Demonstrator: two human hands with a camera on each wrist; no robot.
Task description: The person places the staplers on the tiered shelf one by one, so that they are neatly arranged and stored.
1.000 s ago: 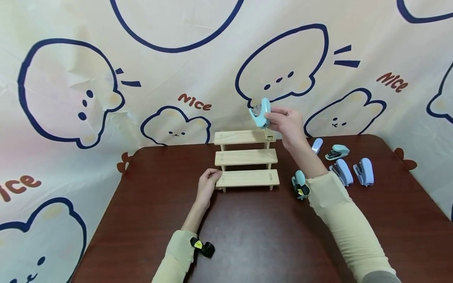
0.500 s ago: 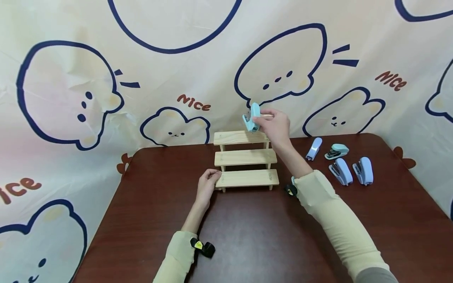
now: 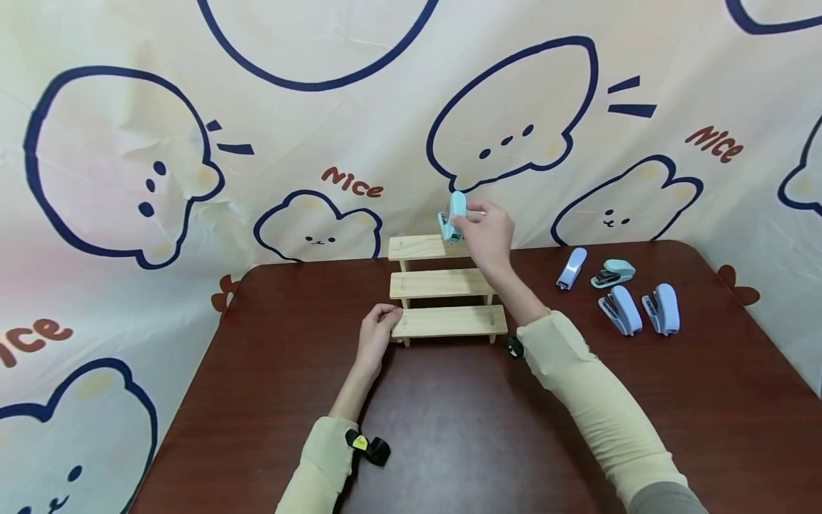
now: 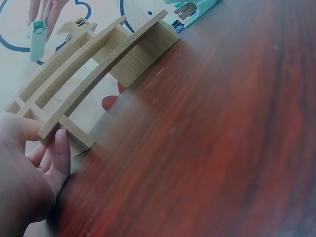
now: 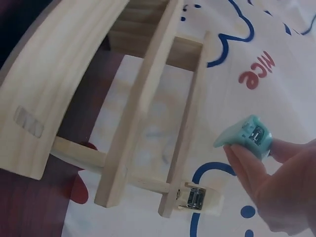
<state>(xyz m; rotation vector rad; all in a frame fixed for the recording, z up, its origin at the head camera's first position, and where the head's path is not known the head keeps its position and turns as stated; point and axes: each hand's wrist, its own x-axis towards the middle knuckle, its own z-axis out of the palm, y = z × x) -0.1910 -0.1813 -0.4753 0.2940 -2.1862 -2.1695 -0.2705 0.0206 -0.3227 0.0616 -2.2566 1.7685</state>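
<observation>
A three-tier wooden stand (image 3: 449,323) stands on the dark table. My left hand (image 3: 374,340) pinches the left end of its lowest step between thumb and fingers. My right hand (image 3: 490,239) holds a light teal stapler (image 3: 458,208) upright at the top step, near its right half. In the right wrist view this stapler (image 5: 249,137) shows its base end, gripped by thumb and fingers, beside the top step. A cream stapler (image 5: 197,198) sits at the right end of the top step. My right hand hides it in the head view.
Right of the stand lie three lavender-blue staplers (image 3: 569,269) (image 3: 620,311) (image 3: 661,310) and a mint green stapler (image 3: 613,273). Another teal stapler (image 4: 195,12) lies by the stand's right side, hidden under my right forearm in the head view. A printed cloth (image 3: 289,143) hangs behind the table.
My right hand has moved left and slightly down with the teal stapler, bringing it from the stand's right end over the top step. The left hand has stayed on the stand.
</observation>
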